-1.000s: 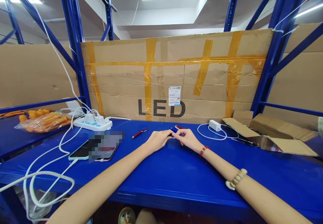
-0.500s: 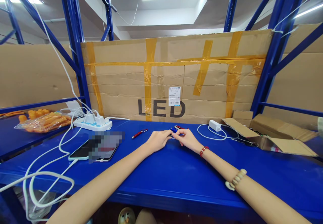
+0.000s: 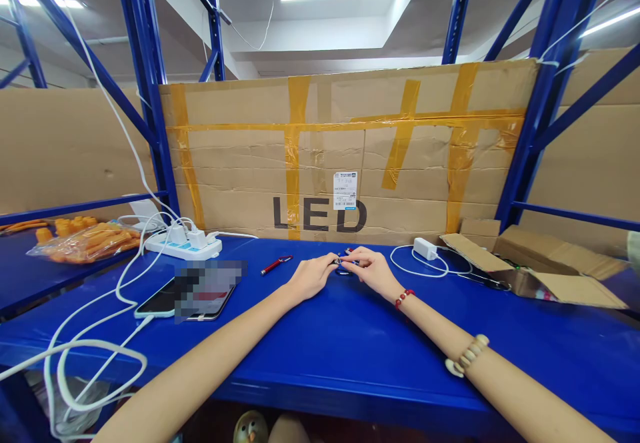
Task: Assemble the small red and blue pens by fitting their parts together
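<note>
Hands: left hand [image 3: 311,275] and right hand [image 3: 373,271] pinch one small pen [image 3: 343,262] between them, above the blue table [image 3: 350,350].
Around: red pen [image 3: 277,264] left, phone [image 3: 165,298], power strip [image 3: 184,244].
Containers: open carton [image 3: 530,266] right, contents unclear; bag [image 3: 85,240] holds orange pieces.

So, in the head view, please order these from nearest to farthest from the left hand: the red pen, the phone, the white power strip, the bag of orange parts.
From the left hand:
1. Red pen, just to its left on the table.
2. Phone, farther left, toward the front.
3. White power strip, back left.
4. Bag of orange parts, far left, on the neighbouring shelf.
</note>
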`<state>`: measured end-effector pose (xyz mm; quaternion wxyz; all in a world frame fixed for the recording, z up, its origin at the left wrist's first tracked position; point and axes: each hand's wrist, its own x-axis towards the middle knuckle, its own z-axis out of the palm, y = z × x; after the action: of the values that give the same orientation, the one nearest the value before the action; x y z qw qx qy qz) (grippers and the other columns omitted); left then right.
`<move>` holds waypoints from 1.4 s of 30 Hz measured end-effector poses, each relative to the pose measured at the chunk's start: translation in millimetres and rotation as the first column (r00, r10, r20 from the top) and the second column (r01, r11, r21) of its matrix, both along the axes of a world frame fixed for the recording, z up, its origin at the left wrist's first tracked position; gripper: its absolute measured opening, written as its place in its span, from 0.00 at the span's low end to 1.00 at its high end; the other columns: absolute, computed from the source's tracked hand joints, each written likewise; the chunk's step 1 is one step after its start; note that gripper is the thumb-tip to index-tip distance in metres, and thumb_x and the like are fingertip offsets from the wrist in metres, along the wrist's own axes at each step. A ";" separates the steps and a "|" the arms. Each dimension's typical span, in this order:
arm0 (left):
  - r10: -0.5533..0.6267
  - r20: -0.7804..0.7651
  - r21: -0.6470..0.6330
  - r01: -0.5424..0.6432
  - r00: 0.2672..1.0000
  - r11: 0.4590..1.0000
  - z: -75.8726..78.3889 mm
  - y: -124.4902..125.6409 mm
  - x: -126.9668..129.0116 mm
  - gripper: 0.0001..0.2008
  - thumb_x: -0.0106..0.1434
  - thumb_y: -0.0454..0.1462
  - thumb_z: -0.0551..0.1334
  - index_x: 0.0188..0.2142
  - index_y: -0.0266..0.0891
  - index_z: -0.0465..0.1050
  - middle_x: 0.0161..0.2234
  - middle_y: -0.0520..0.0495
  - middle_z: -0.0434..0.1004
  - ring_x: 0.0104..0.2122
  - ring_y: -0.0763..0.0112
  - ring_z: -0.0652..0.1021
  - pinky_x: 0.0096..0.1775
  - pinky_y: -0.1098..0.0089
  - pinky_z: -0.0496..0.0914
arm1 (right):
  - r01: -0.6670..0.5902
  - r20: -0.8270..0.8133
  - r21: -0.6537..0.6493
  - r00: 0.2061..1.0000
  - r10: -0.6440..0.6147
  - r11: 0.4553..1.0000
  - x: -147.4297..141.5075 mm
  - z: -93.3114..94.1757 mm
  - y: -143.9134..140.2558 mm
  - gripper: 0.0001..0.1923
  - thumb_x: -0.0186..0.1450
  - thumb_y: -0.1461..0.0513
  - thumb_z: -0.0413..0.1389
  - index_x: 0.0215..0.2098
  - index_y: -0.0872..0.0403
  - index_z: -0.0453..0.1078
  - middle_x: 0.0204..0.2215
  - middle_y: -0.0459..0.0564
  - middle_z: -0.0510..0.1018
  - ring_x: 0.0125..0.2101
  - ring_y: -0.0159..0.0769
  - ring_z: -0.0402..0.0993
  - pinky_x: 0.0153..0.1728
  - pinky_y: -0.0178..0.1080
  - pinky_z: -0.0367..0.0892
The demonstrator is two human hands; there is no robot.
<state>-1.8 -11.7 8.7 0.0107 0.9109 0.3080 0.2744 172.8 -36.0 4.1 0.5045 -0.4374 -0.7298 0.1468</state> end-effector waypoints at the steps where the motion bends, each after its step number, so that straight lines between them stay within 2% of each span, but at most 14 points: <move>1: -0.005 0.001 -0.010 0.005 1.000 1.000 0.5 -0.4 -0.3 0.06 0.66 0.35 0.47 0.41 0.43 0.58 0.36 0.53 0.68 0.35 0.69 0.71 0.31 0.75 0.64 | -0.015 -0.014 -0.001 1.000 0.015 1.000 0.4 -0.1 0.2 0.16 0.52 0.51 0.55 0.30 0.55 0.74 0.30 0.50 0.71 0.12 0.20 0.59 0.13 0.30 0.56; 9: -0.062 -0.006 -0.024 0.061 0.998 0.998 0.5 0.2 -1.4 0.05 0.67 0.35 0.46 0.39 0.42 0.58 0.34 0.54 0.68 0.32 0.69 0.72 0.28 0.75 0.61 | -0.114 -0.047 -0.052 0.993 0.112 0.992 3.6 -0.2 3.3 0.16 0.52 0.52 0.57 0.32 0.55 0.74 0.31 0.49 0.69 0.12 0.20 0.59 0.13 0.30 0.58; 15: -0.121 -0.012 -0.037 0.120 0.993 0.992 -2.4 2.3 -1.4 0.04 0.67 0.35 0.47 0.39 0.42 0.57 0.38 0.53 0.67 0.37 0.68 0.70 0.33 0.73 0.63 | -0.154 -0.098 -0.074 0.984 0.147 0.985 5.0 -0.4 4.1 0.15 0.49 0.52 0.58 0.27 0.57 0.74 0.30 0.49 0.68 0.12 0.19 0.59 0.12 0.30 0.58; 20: -0.179 0.014 -0.015 0.179 0.984 0.984 -3.6 2.4 -2.2 0.03 0.66 0.34 0.47 0.37 0.39 0.57 0.37 0.50 0.66 0.37 0.68 0.69 0.36 0.72 0.63 | -0.168 -0.132 -0.085 0.979 0.156 0.982 3.1 2.0 1.3 0.16 0.48 0.52 0.59 0.25 0.58 0.73 0.29 0.48 0.67 0.13 0.19 0.59 0.12 0.29 0.58; 25: -0.203 -0.017 -0.006 0.203 0.979 0.979 -5.4 3.0 -2.9 0.05 0.66 0.33 0.46 0.41 0.40 0.57 0.39 0.49 0.65 0.39 0.68 0.69 0.38 0.71 0.64 | -0.181 -0.127 -0.102 0.978 0.168 0.978 1.9 2.0 -1.0 0.16 0.47 0.52 0.60 0.21 0.59 0.71 0.27 0.48 0.67 0.12 0.19 0.59 0.11 0.29 0.56; 34: -0.207 -0.063 0.103 0.213 0.976 0.972 -9.2 6.1 -3.2 0.08 0.64 0.30 0.50 0.42 0.39 0.59 0.41 0.49 0.66 0.40 0.69 0.69 0.40 0.73 0.64 | -0.170 -0.107 -0.157 0.982 0.154 0.973 0.8 0.6 -5.0 0.17 0.46 0.52 0.60 0.19 0.59 0.69 0.26 0.48 0.67 0.11 0.19 0.58 0.10 0.29 0.57; 42: -0.162 -0.069 0.219 0.173 0.984 0.960 -12.7 9.8 -2.6 0.07 0.62 0.30 0.52 0.41 0.38 0.61 0.38 0.49 0.68 0.37 0.68 0.70 0.39 0.71 0.65 | -0.155 -0.107 -0.173 0.985 0.137 0.973 -1.8 -3.2 -5.2 0.18 0.47 0.51 0.58 0.18 0.59 0.67 0.23 0.47 0.68 0.11 0.21 0.59 0.11 0.30 0.56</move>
<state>-4.4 -2.0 -4.0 -0.0769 0.9357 0.1971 0.2823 171.1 -41.2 0.9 0.4845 -0.4190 -0.7191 0.2696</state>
